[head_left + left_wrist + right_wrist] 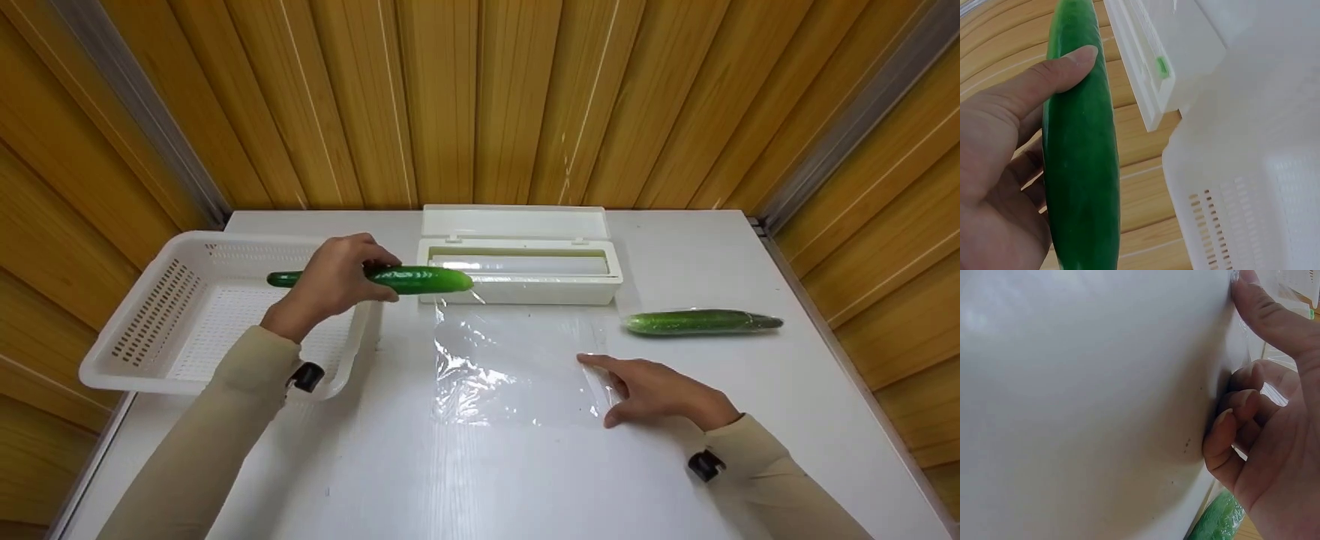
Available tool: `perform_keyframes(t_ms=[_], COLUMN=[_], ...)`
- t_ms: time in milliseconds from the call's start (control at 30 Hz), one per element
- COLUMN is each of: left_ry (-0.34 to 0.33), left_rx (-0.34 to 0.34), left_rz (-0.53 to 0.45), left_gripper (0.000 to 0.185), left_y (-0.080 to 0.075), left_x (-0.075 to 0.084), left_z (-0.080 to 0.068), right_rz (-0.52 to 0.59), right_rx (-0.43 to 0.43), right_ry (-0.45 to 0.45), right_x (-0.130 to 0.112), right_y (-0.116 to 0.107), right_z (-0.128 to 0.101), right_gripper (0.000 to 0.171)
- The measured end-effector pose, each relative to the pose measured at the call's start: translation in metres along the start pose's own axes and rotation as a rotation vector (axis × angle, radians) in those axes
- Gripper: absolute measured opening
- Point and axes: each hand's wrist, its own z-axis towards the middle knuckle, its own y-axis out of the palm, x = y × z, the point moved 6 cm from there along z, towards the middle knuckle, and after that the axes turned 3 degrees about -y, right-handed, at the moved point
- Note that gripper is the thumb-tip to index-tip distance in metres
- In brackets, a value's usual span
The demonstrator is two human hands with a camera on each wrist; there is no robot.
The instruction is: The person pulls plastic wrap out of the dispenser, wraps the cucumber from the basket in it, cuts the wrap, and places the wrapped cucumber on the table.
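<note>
My left hand (339, 279) grips a bare green cucumber (424, 280) round its middle and holds it level in the air, over the right rim of a white slotted basket (142, 315). The left wrist view shows my thumb lying across the cucumber (1081, 169). My right hand (646, 391) rests on the white table, its index finger stretched out and pressing the right edge of a clear film sheet (510, 360). The film runs out of a white dispenser box (525, 285) with its lid up. A second cucumber (701, 322), wrapped in film, lies at the right.
The basket (1252, 185) stands at the table's left side with nothing in it. The white table (1084, 399) is boxed in by wooden slat walls behind and on both sides. The wrapped cucumber (1219, 520) lies just beyond my right hand (1275, 439).
</note>
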Motion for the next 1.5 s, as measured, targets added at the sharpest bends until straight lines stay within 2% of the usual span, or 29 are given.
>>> perform_keyframes(t_ms=[267,400,633,967,1267,1333,1500], left_ry=[0.079,0.095,0.121,0.176,0.172,0.173,0.196], left_rx=[0.024,0.025,-0.014,-0.083,-0.128,-0.138,-0.167], left_rz=[-0.036,-0.063,-0.064,-0.062,-0.044,-0.045,-0.016], left_gripper=[0.043,0.041,0.039,0.04,0.038,0.039,0.04], left_y=[0.025,0.04,0.067,0.109,0.147,0.155,0.174], left_x=[0.024,0.034,0.055,0.085,0.097,0.098,0.104], left_z=[0.003,0.006,0.012,0.02,0.023,0.023,0.022], right_rz=[-0.01,-0.005,-0.005,0.019,0.018,0.02,0.036], right_rx=[-0.007,-0.007,-0.011,0.009,0.003,0.005,0.009], right_ry=[0.016,0.016,0.044,0.014,0.034,0.04,0.043], right_x=[0.001,0.001,0.004,0.001,0.004,0.004,0.005], right_y=[0.001,0.001,0.002,0.001,0.001,0.001,0.001], right_z=[0.0,0.001,0.001,0.0,0.0,0.001,0.0], right_gripper=[0.099,0.1,0.1,0.1,0.101,0.095,0.07])
